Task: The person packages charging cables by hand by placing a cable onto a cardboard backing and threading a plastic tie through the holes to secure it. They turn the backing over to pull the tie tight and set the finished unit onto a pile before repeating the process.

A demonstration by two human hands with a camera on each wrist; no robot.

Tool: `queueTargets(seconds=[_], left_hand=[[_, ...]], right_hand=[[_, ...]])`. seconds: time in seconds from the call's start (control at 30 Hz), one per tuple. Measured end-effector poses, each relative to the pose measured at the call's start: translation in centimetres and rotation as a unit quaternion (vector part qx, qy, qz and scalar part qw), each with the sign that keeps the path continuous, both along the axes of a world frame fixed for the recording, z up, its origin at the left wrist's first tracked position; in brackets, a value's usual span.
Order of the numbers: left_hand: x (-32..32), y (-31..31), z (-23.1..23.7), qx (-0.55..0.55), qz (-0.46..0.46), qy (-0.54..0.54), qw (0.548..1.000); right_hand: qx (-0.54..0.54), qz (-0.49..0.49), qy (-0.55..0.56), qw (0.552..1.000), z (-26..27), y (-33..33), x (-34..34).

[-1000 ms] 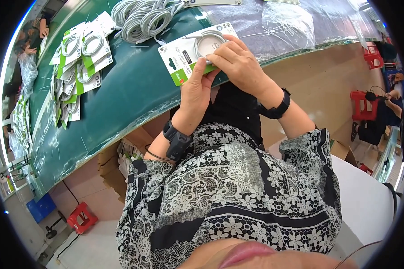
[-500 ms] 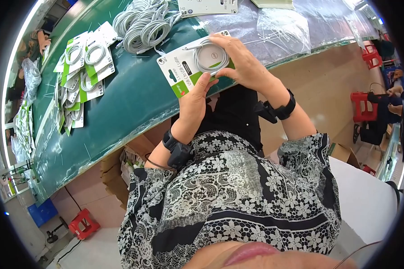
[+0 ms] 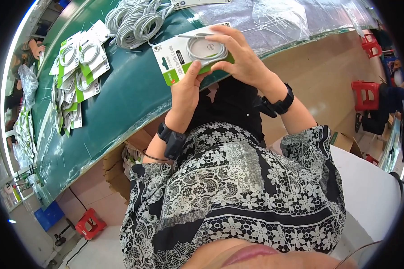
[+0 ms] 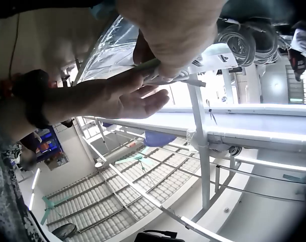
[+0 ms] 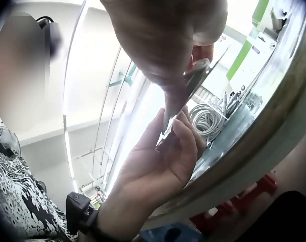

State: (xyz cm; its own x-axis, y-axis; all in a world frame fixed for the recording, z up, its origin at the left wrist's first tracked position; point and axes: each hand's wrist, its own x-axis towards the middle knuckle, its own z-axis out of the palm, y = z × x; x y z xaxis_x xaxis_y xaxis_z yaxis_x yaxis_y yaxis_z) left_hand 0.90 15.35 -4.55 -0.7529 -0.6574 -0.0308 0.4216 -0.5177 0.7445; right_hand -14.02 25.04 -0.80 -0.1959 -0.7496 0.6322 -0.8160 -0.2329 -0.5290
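The right hand (image 3: 247, 62) has just shifted its hold: a second ago its fingers lay across the lower part of the coiled cable (image 3: 206, 58), and now they spread over the right end of the packaging card (image 3: 171, 50), with the thumb at the near edge, gripping it, so more of the loop shows. The left hand (image 3: 185, 92) keeps its pinch at the near side, thumb on the front, and the card stays up between the two, over the edge of the green counter (image 3: 116, 85). To my eye, that puts the work on how the coil sits on its card, and not on the heap of pale cables (image 3: 134, 22) just beyond or the pile of carded cables (image 3: 83, 67) off to the left. I can't see the back of the card; the left fingers behind it are mostly hidden, and the right fingers cover part of the loop, so whether it is fastened down I couldn't say. The right wrist view catches the card nearly edge-on and dark, the left wrist view is mostly glare and ceiling, and another white card (image 3: 202, 3) is cut off at the top of the head view
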Motion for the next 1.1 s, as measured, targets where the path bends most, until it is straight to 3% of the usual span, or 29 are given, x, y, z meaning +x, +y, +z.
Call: queueTargets(seconds=[0.33,0.57,0.73,0.8,0.87,1.1], left_hand=[[0.0,-0.4,0.1,0.03,-0.023,0.039,0.999],[-0.6,-0.8,-0.3,0.004,0.016,-0.029,0.999],[-0.4,-2.2,0.0,-0.012,0.028,-0.029,0.999],[-0.2,-2.8,-0.3,-0.016,0.042,-0.049,0.998],[0.0,-3.1,-0.3,-0.009,0.04,-0.053,0.998],[-0.4,-3.5,-0.7,0.013,0.042,-0.074,0.996]], right_hand=[[0.0,-0.034,0.079,0.996,-0.8,-0.2,0.3],[-0.031,-0.033,0.089,0.995,-0.7,-0.7,0.0],[-0.031,-0.127,0.038,0.991,-0.7,0.6,-4.2],[0.063,-0.263,-0.034,0.962,-2.3,2.4,-8.5],[0.135,-0.351,0.036,0.926,-3.3,4.5,-11.4],[0.183,-0.339,0.09,0.919,-4.0,5.2,-13.5]])
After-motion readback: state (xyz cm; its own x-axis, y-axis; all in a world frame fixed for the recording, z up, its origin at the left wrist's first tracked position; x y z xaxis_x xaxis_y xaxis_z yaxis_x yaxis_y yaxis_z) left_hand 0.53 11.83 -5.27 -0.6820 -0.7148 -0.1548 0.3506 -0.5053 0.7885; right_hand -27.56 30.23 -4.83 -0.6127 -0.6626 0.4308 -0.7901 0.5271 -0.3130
